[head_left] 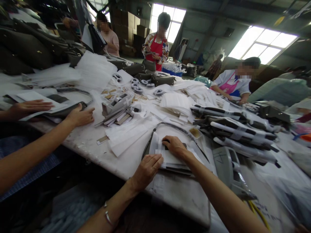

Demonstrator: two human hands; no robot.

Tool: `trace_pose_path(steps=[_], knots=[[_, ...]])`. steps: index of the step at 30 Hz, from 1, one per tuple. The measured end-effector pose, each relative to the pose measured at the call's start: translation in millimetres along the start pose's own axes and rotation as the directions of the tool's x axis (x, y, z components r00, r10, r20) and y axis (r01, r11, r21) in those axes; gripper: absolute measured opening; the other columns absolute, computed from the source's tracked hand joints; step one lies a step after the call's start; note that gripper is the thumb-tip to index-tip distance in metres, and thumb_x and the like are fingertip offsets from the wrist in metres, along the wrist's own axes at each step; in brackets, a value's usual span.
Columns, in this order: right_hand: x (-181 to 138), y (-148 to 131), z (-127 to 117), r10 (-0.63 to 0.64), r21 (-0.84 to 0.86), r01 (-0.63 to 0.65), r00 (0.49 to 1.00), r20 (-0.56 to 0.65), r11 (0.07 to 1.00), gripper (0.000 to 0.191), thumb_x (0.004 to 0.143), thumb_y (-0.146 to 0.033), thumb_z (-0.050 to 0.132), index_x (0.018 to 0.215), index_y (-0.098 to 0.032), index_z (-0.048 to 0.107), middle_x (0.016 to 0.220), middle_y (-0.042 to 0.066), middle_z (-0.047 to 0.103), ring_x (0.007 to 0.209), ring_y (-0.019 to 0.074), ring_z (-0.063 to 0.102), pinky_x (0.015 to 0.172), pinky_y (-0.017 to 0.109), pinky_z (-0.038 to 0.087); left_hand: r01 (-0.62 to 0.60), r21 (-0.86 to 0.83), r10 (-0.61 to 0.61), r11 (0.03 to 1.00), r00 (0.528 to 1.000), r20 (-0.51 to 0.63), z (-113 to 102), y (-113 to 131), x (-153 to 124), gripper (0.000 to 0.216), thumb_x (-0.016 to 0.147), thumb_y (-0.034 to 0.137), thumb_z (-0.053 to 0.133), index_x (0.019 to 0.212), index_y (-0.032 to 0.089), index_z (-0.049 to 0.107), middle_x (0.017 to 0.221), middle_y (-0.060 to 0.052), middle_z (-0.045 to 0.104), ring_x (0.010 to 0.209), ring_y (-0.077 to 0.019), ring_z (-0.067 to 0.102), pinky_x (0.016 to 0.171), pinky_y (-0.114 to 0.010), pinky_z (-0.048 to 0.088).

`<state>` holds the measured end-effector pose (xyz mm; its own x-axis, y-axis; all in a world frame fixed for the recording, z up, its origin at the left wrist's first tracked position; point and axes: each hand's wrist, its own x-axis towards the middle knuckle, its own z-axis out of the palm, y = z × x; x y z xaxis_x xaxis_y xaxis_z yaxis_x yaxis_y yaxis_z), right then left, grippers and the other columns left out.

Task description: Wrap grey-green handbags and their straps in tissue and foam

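Note:
My left hand (148,168) lies flat, fingers together, on the near edge of a flat dark bag piece wrapped in white paper (170,158) on the table. My right hand (175,145) presses down on the top of the same piece, fingers curled onto the white paper. A thin dark strap (175,127) arcs around the piece. A small white dish with brown contents (194,132) sits just beyond my right hand.
A co-worker's two hands (80,116) at the left rest on a similar wrapped piece (60,108). Piles of white paper (177,103), tape rolls (138,89), wrapped dark handles (243,131) and grey bags (160,79) cover the white table (102,152). Three people work at the far side.

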<state>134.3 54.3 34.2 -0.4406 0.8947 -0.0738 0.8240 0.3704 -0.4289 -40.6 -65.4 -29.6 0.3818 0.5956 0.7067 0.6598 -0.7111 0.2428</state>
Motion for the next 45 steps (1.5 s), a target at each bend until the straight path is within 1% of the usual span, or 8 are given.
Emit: trace_pose_path(steps=[8,13,16,18,23,29,33,45], knots=[[-8,-6,-1,-0.021,0.012,0.023,0.991,-0.132,1.000,0.020,0.089,-0.021,0.059,0.103,-0.021,0.074,0.108,0.007,0.075,0.103,0.0226,0.067,0.095,0.033,0.047,-0.052,-0.001,0.052,0.999,0.997,-0.055,0,-2,3,0.029,0.095,0.009,0.044,0.118,0.014,0.061,0.115,-0.010,0.069,0.126,-0.0250,0.055,0.107,-0.046,0.046],[-87,-22,1,-0.292,0.028,0.341,0.842,-0.455,0.940,0.011,0.093,-0.023,0.059,0.097,-0.021,0.069,0.090,0.006,0.073,0.087,0.0196,0.066,0.082,0.033,0.050,-0.023,-0.030,0.023,0.999,1.000,-0.004,3,-4,-1,0.029,0.096,0.013,0.046,0.121,0.015,0.061,0.117,-0.012,0.068,0.115,-0.0221,0.062,0.098,-0.040,0.052],[-143,-32,15,-0.528,0.007,0.547,0.812,-0.248,0.837,0.011,0.095,-0.022,0.057,0.099,-0.020,0.067,0.079,0.003,0.070,0.073,0.0163,0.063,0.071,0.030,0.049,-0.028,-0.034,0.028,0.999,0.999,0.020,3,-4,-2,0.028,0.095,0.014,0.049,0.121,0.014,0.061,0.118,-0.012,0.068,0.116,-0.0234,0.061,0.098,-0.040,0.052],[-167,-31,29,-0.584,-0.019,0.585,0.806,-0.093,0.811,0.021,0.094,-0.030,0.060,0.110,-0.019,0.065,0.095,0.007,0.073,0.087,0.0200,0.065,0.080,0.035,0.051,-0.035,-0.042,0.036,0.998,0.999,0.027,2,-4,-1,0.029,0.095,0.013,0.049,0.121,0.014,0.061,0.119,-0.012,0.068,0.117,-0.0232,0.060,0.099,-0.039,0.051],[-180,-17,65,-0.553,-0.211,0.536,0.833,-0.026,0.818,0.047,0.093,-0.029,0.058,0.139,-0.019,0.050,0.138,0.012,0.059,0.132,0.0311,0.048,0.109,0.052,0.039,-0.045,-0.010,0.045,0.999,0.998,0.044,-2,-3,2,0.032,0.093,0.011,0.049,0.123,0.016,0.061,0.118,-0.012,0.068,0.116,-0.0229,0.060,0.097,-0.039,0.052],[-161,-22,84,-0.546,-0.015,0.563,0.793,-0.269,0.826,0.036,0.087,-0.008,0.047,0.116,-0.020,0.065,0.109,0.008,0.074,0.113,0.0227,0.064,0.108,0.046,0.044,-0.070,0.022,0.070,0.997,0.997,0.034,-1,-3,4,0.028,0.094,0.011,0.049,0.118,0.016,0.062,0.117,-0.011,0.069,0.113,-0.0233,0.061,0.095,-0.039,0.052],[-157,-32,88,-0.444,0.164,0.531,0.812,-0.378,0.831,0.038,0.082,-0.003,0.044,0.108,-0.019,0.068,0.100,0.008,0.075,0.095,0.0183,0.071,0.087,0.031,0.057,-0.087,0.037,0.085,0.996,0.995,0.046,1,-4,3,0.028,0.094,0.012,0.048,0.117,0.016,0.063,0.117,-0.011,0.069,0.113,-0.0241,0.061,0.094,-0.039,0.051],[-165,-39,62,-0.308,0.376,0.380,0.921,-0.239,0.845,0.031,0.083,-0.007,0.048,0.097,-0.021,0.072,0.085,0.003,0.077,0.074,0.0153,0.072,0.070,0.023,0.056,-0.120,0.095,0.114,0.988,0.991,0.071,0,-3,0,0.028,0.096,0.013,0.046,0.119,0.017,0.062,0.120,-0.011,0.067,0.120,-0.0234,0.057,0.097,-0.039,0.049]])
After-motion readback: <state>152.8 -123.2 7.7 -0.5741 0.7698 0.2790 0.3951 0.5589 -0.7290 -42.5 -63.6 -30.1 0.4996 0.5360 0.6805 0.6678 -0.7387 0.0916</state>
